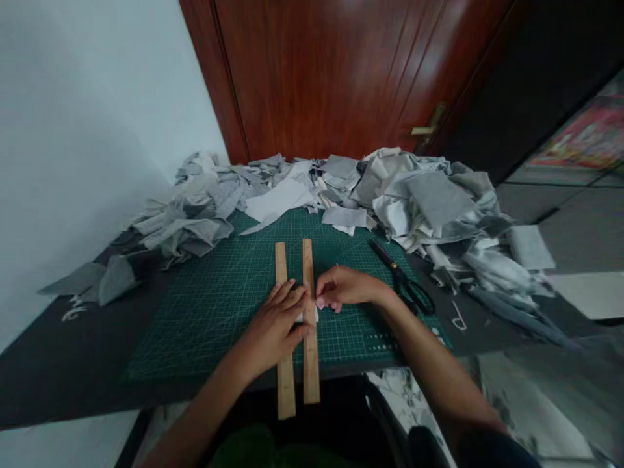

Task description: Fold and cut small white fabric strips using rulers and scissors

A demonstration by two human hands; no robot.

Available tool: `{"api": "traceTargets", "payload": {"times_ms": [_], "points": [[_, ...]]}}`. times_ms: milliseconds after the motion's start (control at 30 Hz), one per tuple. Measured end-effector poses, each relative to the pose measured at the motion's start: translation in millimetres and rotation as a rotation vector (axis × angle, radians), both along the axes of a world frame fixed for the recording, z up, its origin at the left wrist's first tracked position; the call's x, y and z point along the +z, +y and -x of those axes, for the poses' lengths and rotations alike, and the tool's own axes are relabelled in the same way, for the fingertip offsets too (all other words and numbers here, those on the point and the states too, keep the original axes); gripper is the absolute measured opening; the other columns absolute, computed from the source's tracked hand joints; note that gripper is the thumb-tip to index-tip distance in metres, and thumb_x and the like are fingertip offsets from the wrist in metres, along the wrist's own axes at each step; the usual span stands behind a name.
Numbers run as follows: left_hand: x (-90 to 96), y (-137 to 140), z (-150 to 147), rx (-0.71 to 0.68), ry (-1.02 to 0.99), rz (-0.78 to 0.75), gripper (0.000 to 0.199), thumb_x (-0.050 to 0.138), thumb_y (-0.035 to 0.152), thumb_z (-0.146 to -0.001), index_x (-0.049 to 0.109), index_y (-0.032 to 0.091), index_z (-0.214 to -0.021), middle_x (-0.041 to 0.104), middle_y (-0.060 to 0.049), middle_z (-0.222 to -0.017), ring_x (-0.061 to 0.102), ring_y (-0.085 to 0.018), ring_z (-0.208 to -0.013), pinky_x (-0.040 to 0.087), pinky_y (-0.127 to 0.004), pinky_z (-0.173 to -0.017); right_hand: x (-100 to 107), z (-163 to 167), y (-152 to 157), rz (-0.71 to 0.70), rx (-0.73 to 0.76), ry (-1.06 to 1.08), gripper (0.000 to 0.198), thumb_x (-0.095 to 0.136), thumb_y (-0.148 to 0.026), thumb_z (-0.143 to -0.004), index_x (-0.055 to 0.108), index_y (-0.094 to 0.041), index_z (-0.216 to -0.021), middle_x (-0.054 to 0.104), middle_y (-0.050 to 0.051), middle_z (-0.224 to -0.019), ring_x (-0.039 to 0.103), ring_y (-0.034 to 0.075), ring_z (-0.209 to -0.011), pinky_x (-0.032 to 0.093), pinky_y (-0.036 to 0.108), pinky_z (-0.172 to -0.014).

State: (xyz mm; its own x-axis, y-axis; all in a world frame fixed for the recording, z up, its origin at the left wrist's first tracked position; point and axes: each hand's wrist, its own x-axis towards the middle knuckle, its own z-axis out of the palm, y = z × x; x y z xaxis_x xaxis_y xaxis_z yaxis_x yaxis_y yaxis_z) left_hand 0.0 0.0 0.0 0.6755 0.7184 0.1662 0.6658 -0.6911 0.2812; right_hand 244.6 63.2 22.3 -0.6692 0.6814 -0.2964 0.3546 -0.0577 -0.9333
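Two wooden rulers, a left one [286, 390] and a right one [311, 370], lie side by side on a green cutting mat [209, 312] and overhang its near edge. Across both rulers rests my left hand [280, 322], fingers stretched out and pressing down. A small white piece of fabric [299, 318] shows between the rulers, and a sliver of it sticks out at the right ruler's right edge. Against that edge my right hand [344, 286] has its fingers curled together in a pinch; what they hold, if anything, is too small to make out.
Black scissors [404, 279] lie on the mat's right side. Heaps of grey and white fabric scraps stand at the left [195, 221], along the back [283, 198] and at the right [439, 201]. A small white hooked piece [459, 317] lies on the dark table [58, 364]. Behind is a wooden door [312, 78].
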Motion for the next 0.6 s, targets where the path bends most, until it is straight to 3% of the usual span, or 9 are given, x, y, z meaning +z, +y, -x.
{"api": "traceTargets", "payload": {"times_ms": [600], "points": [[-7.3,5.6,0.8,-0.036,-0.082,-0.027,0.062,0.063,0.038,-0.098,0.041,0.024,-0.154,0.048,-0.009,-0.158,0.032,-0.031,-0.153,0.027,-0.057,-0.125,4.3,2.0,-1.9,0.015,-0.026,-0.026,0.017,0.08,-0.028,-0.074,0.07,-0.016,-0.08,0.066,-0.004,-0.061,0.063,0.01,-0.054,0.056,0.022,-0.052]]}}
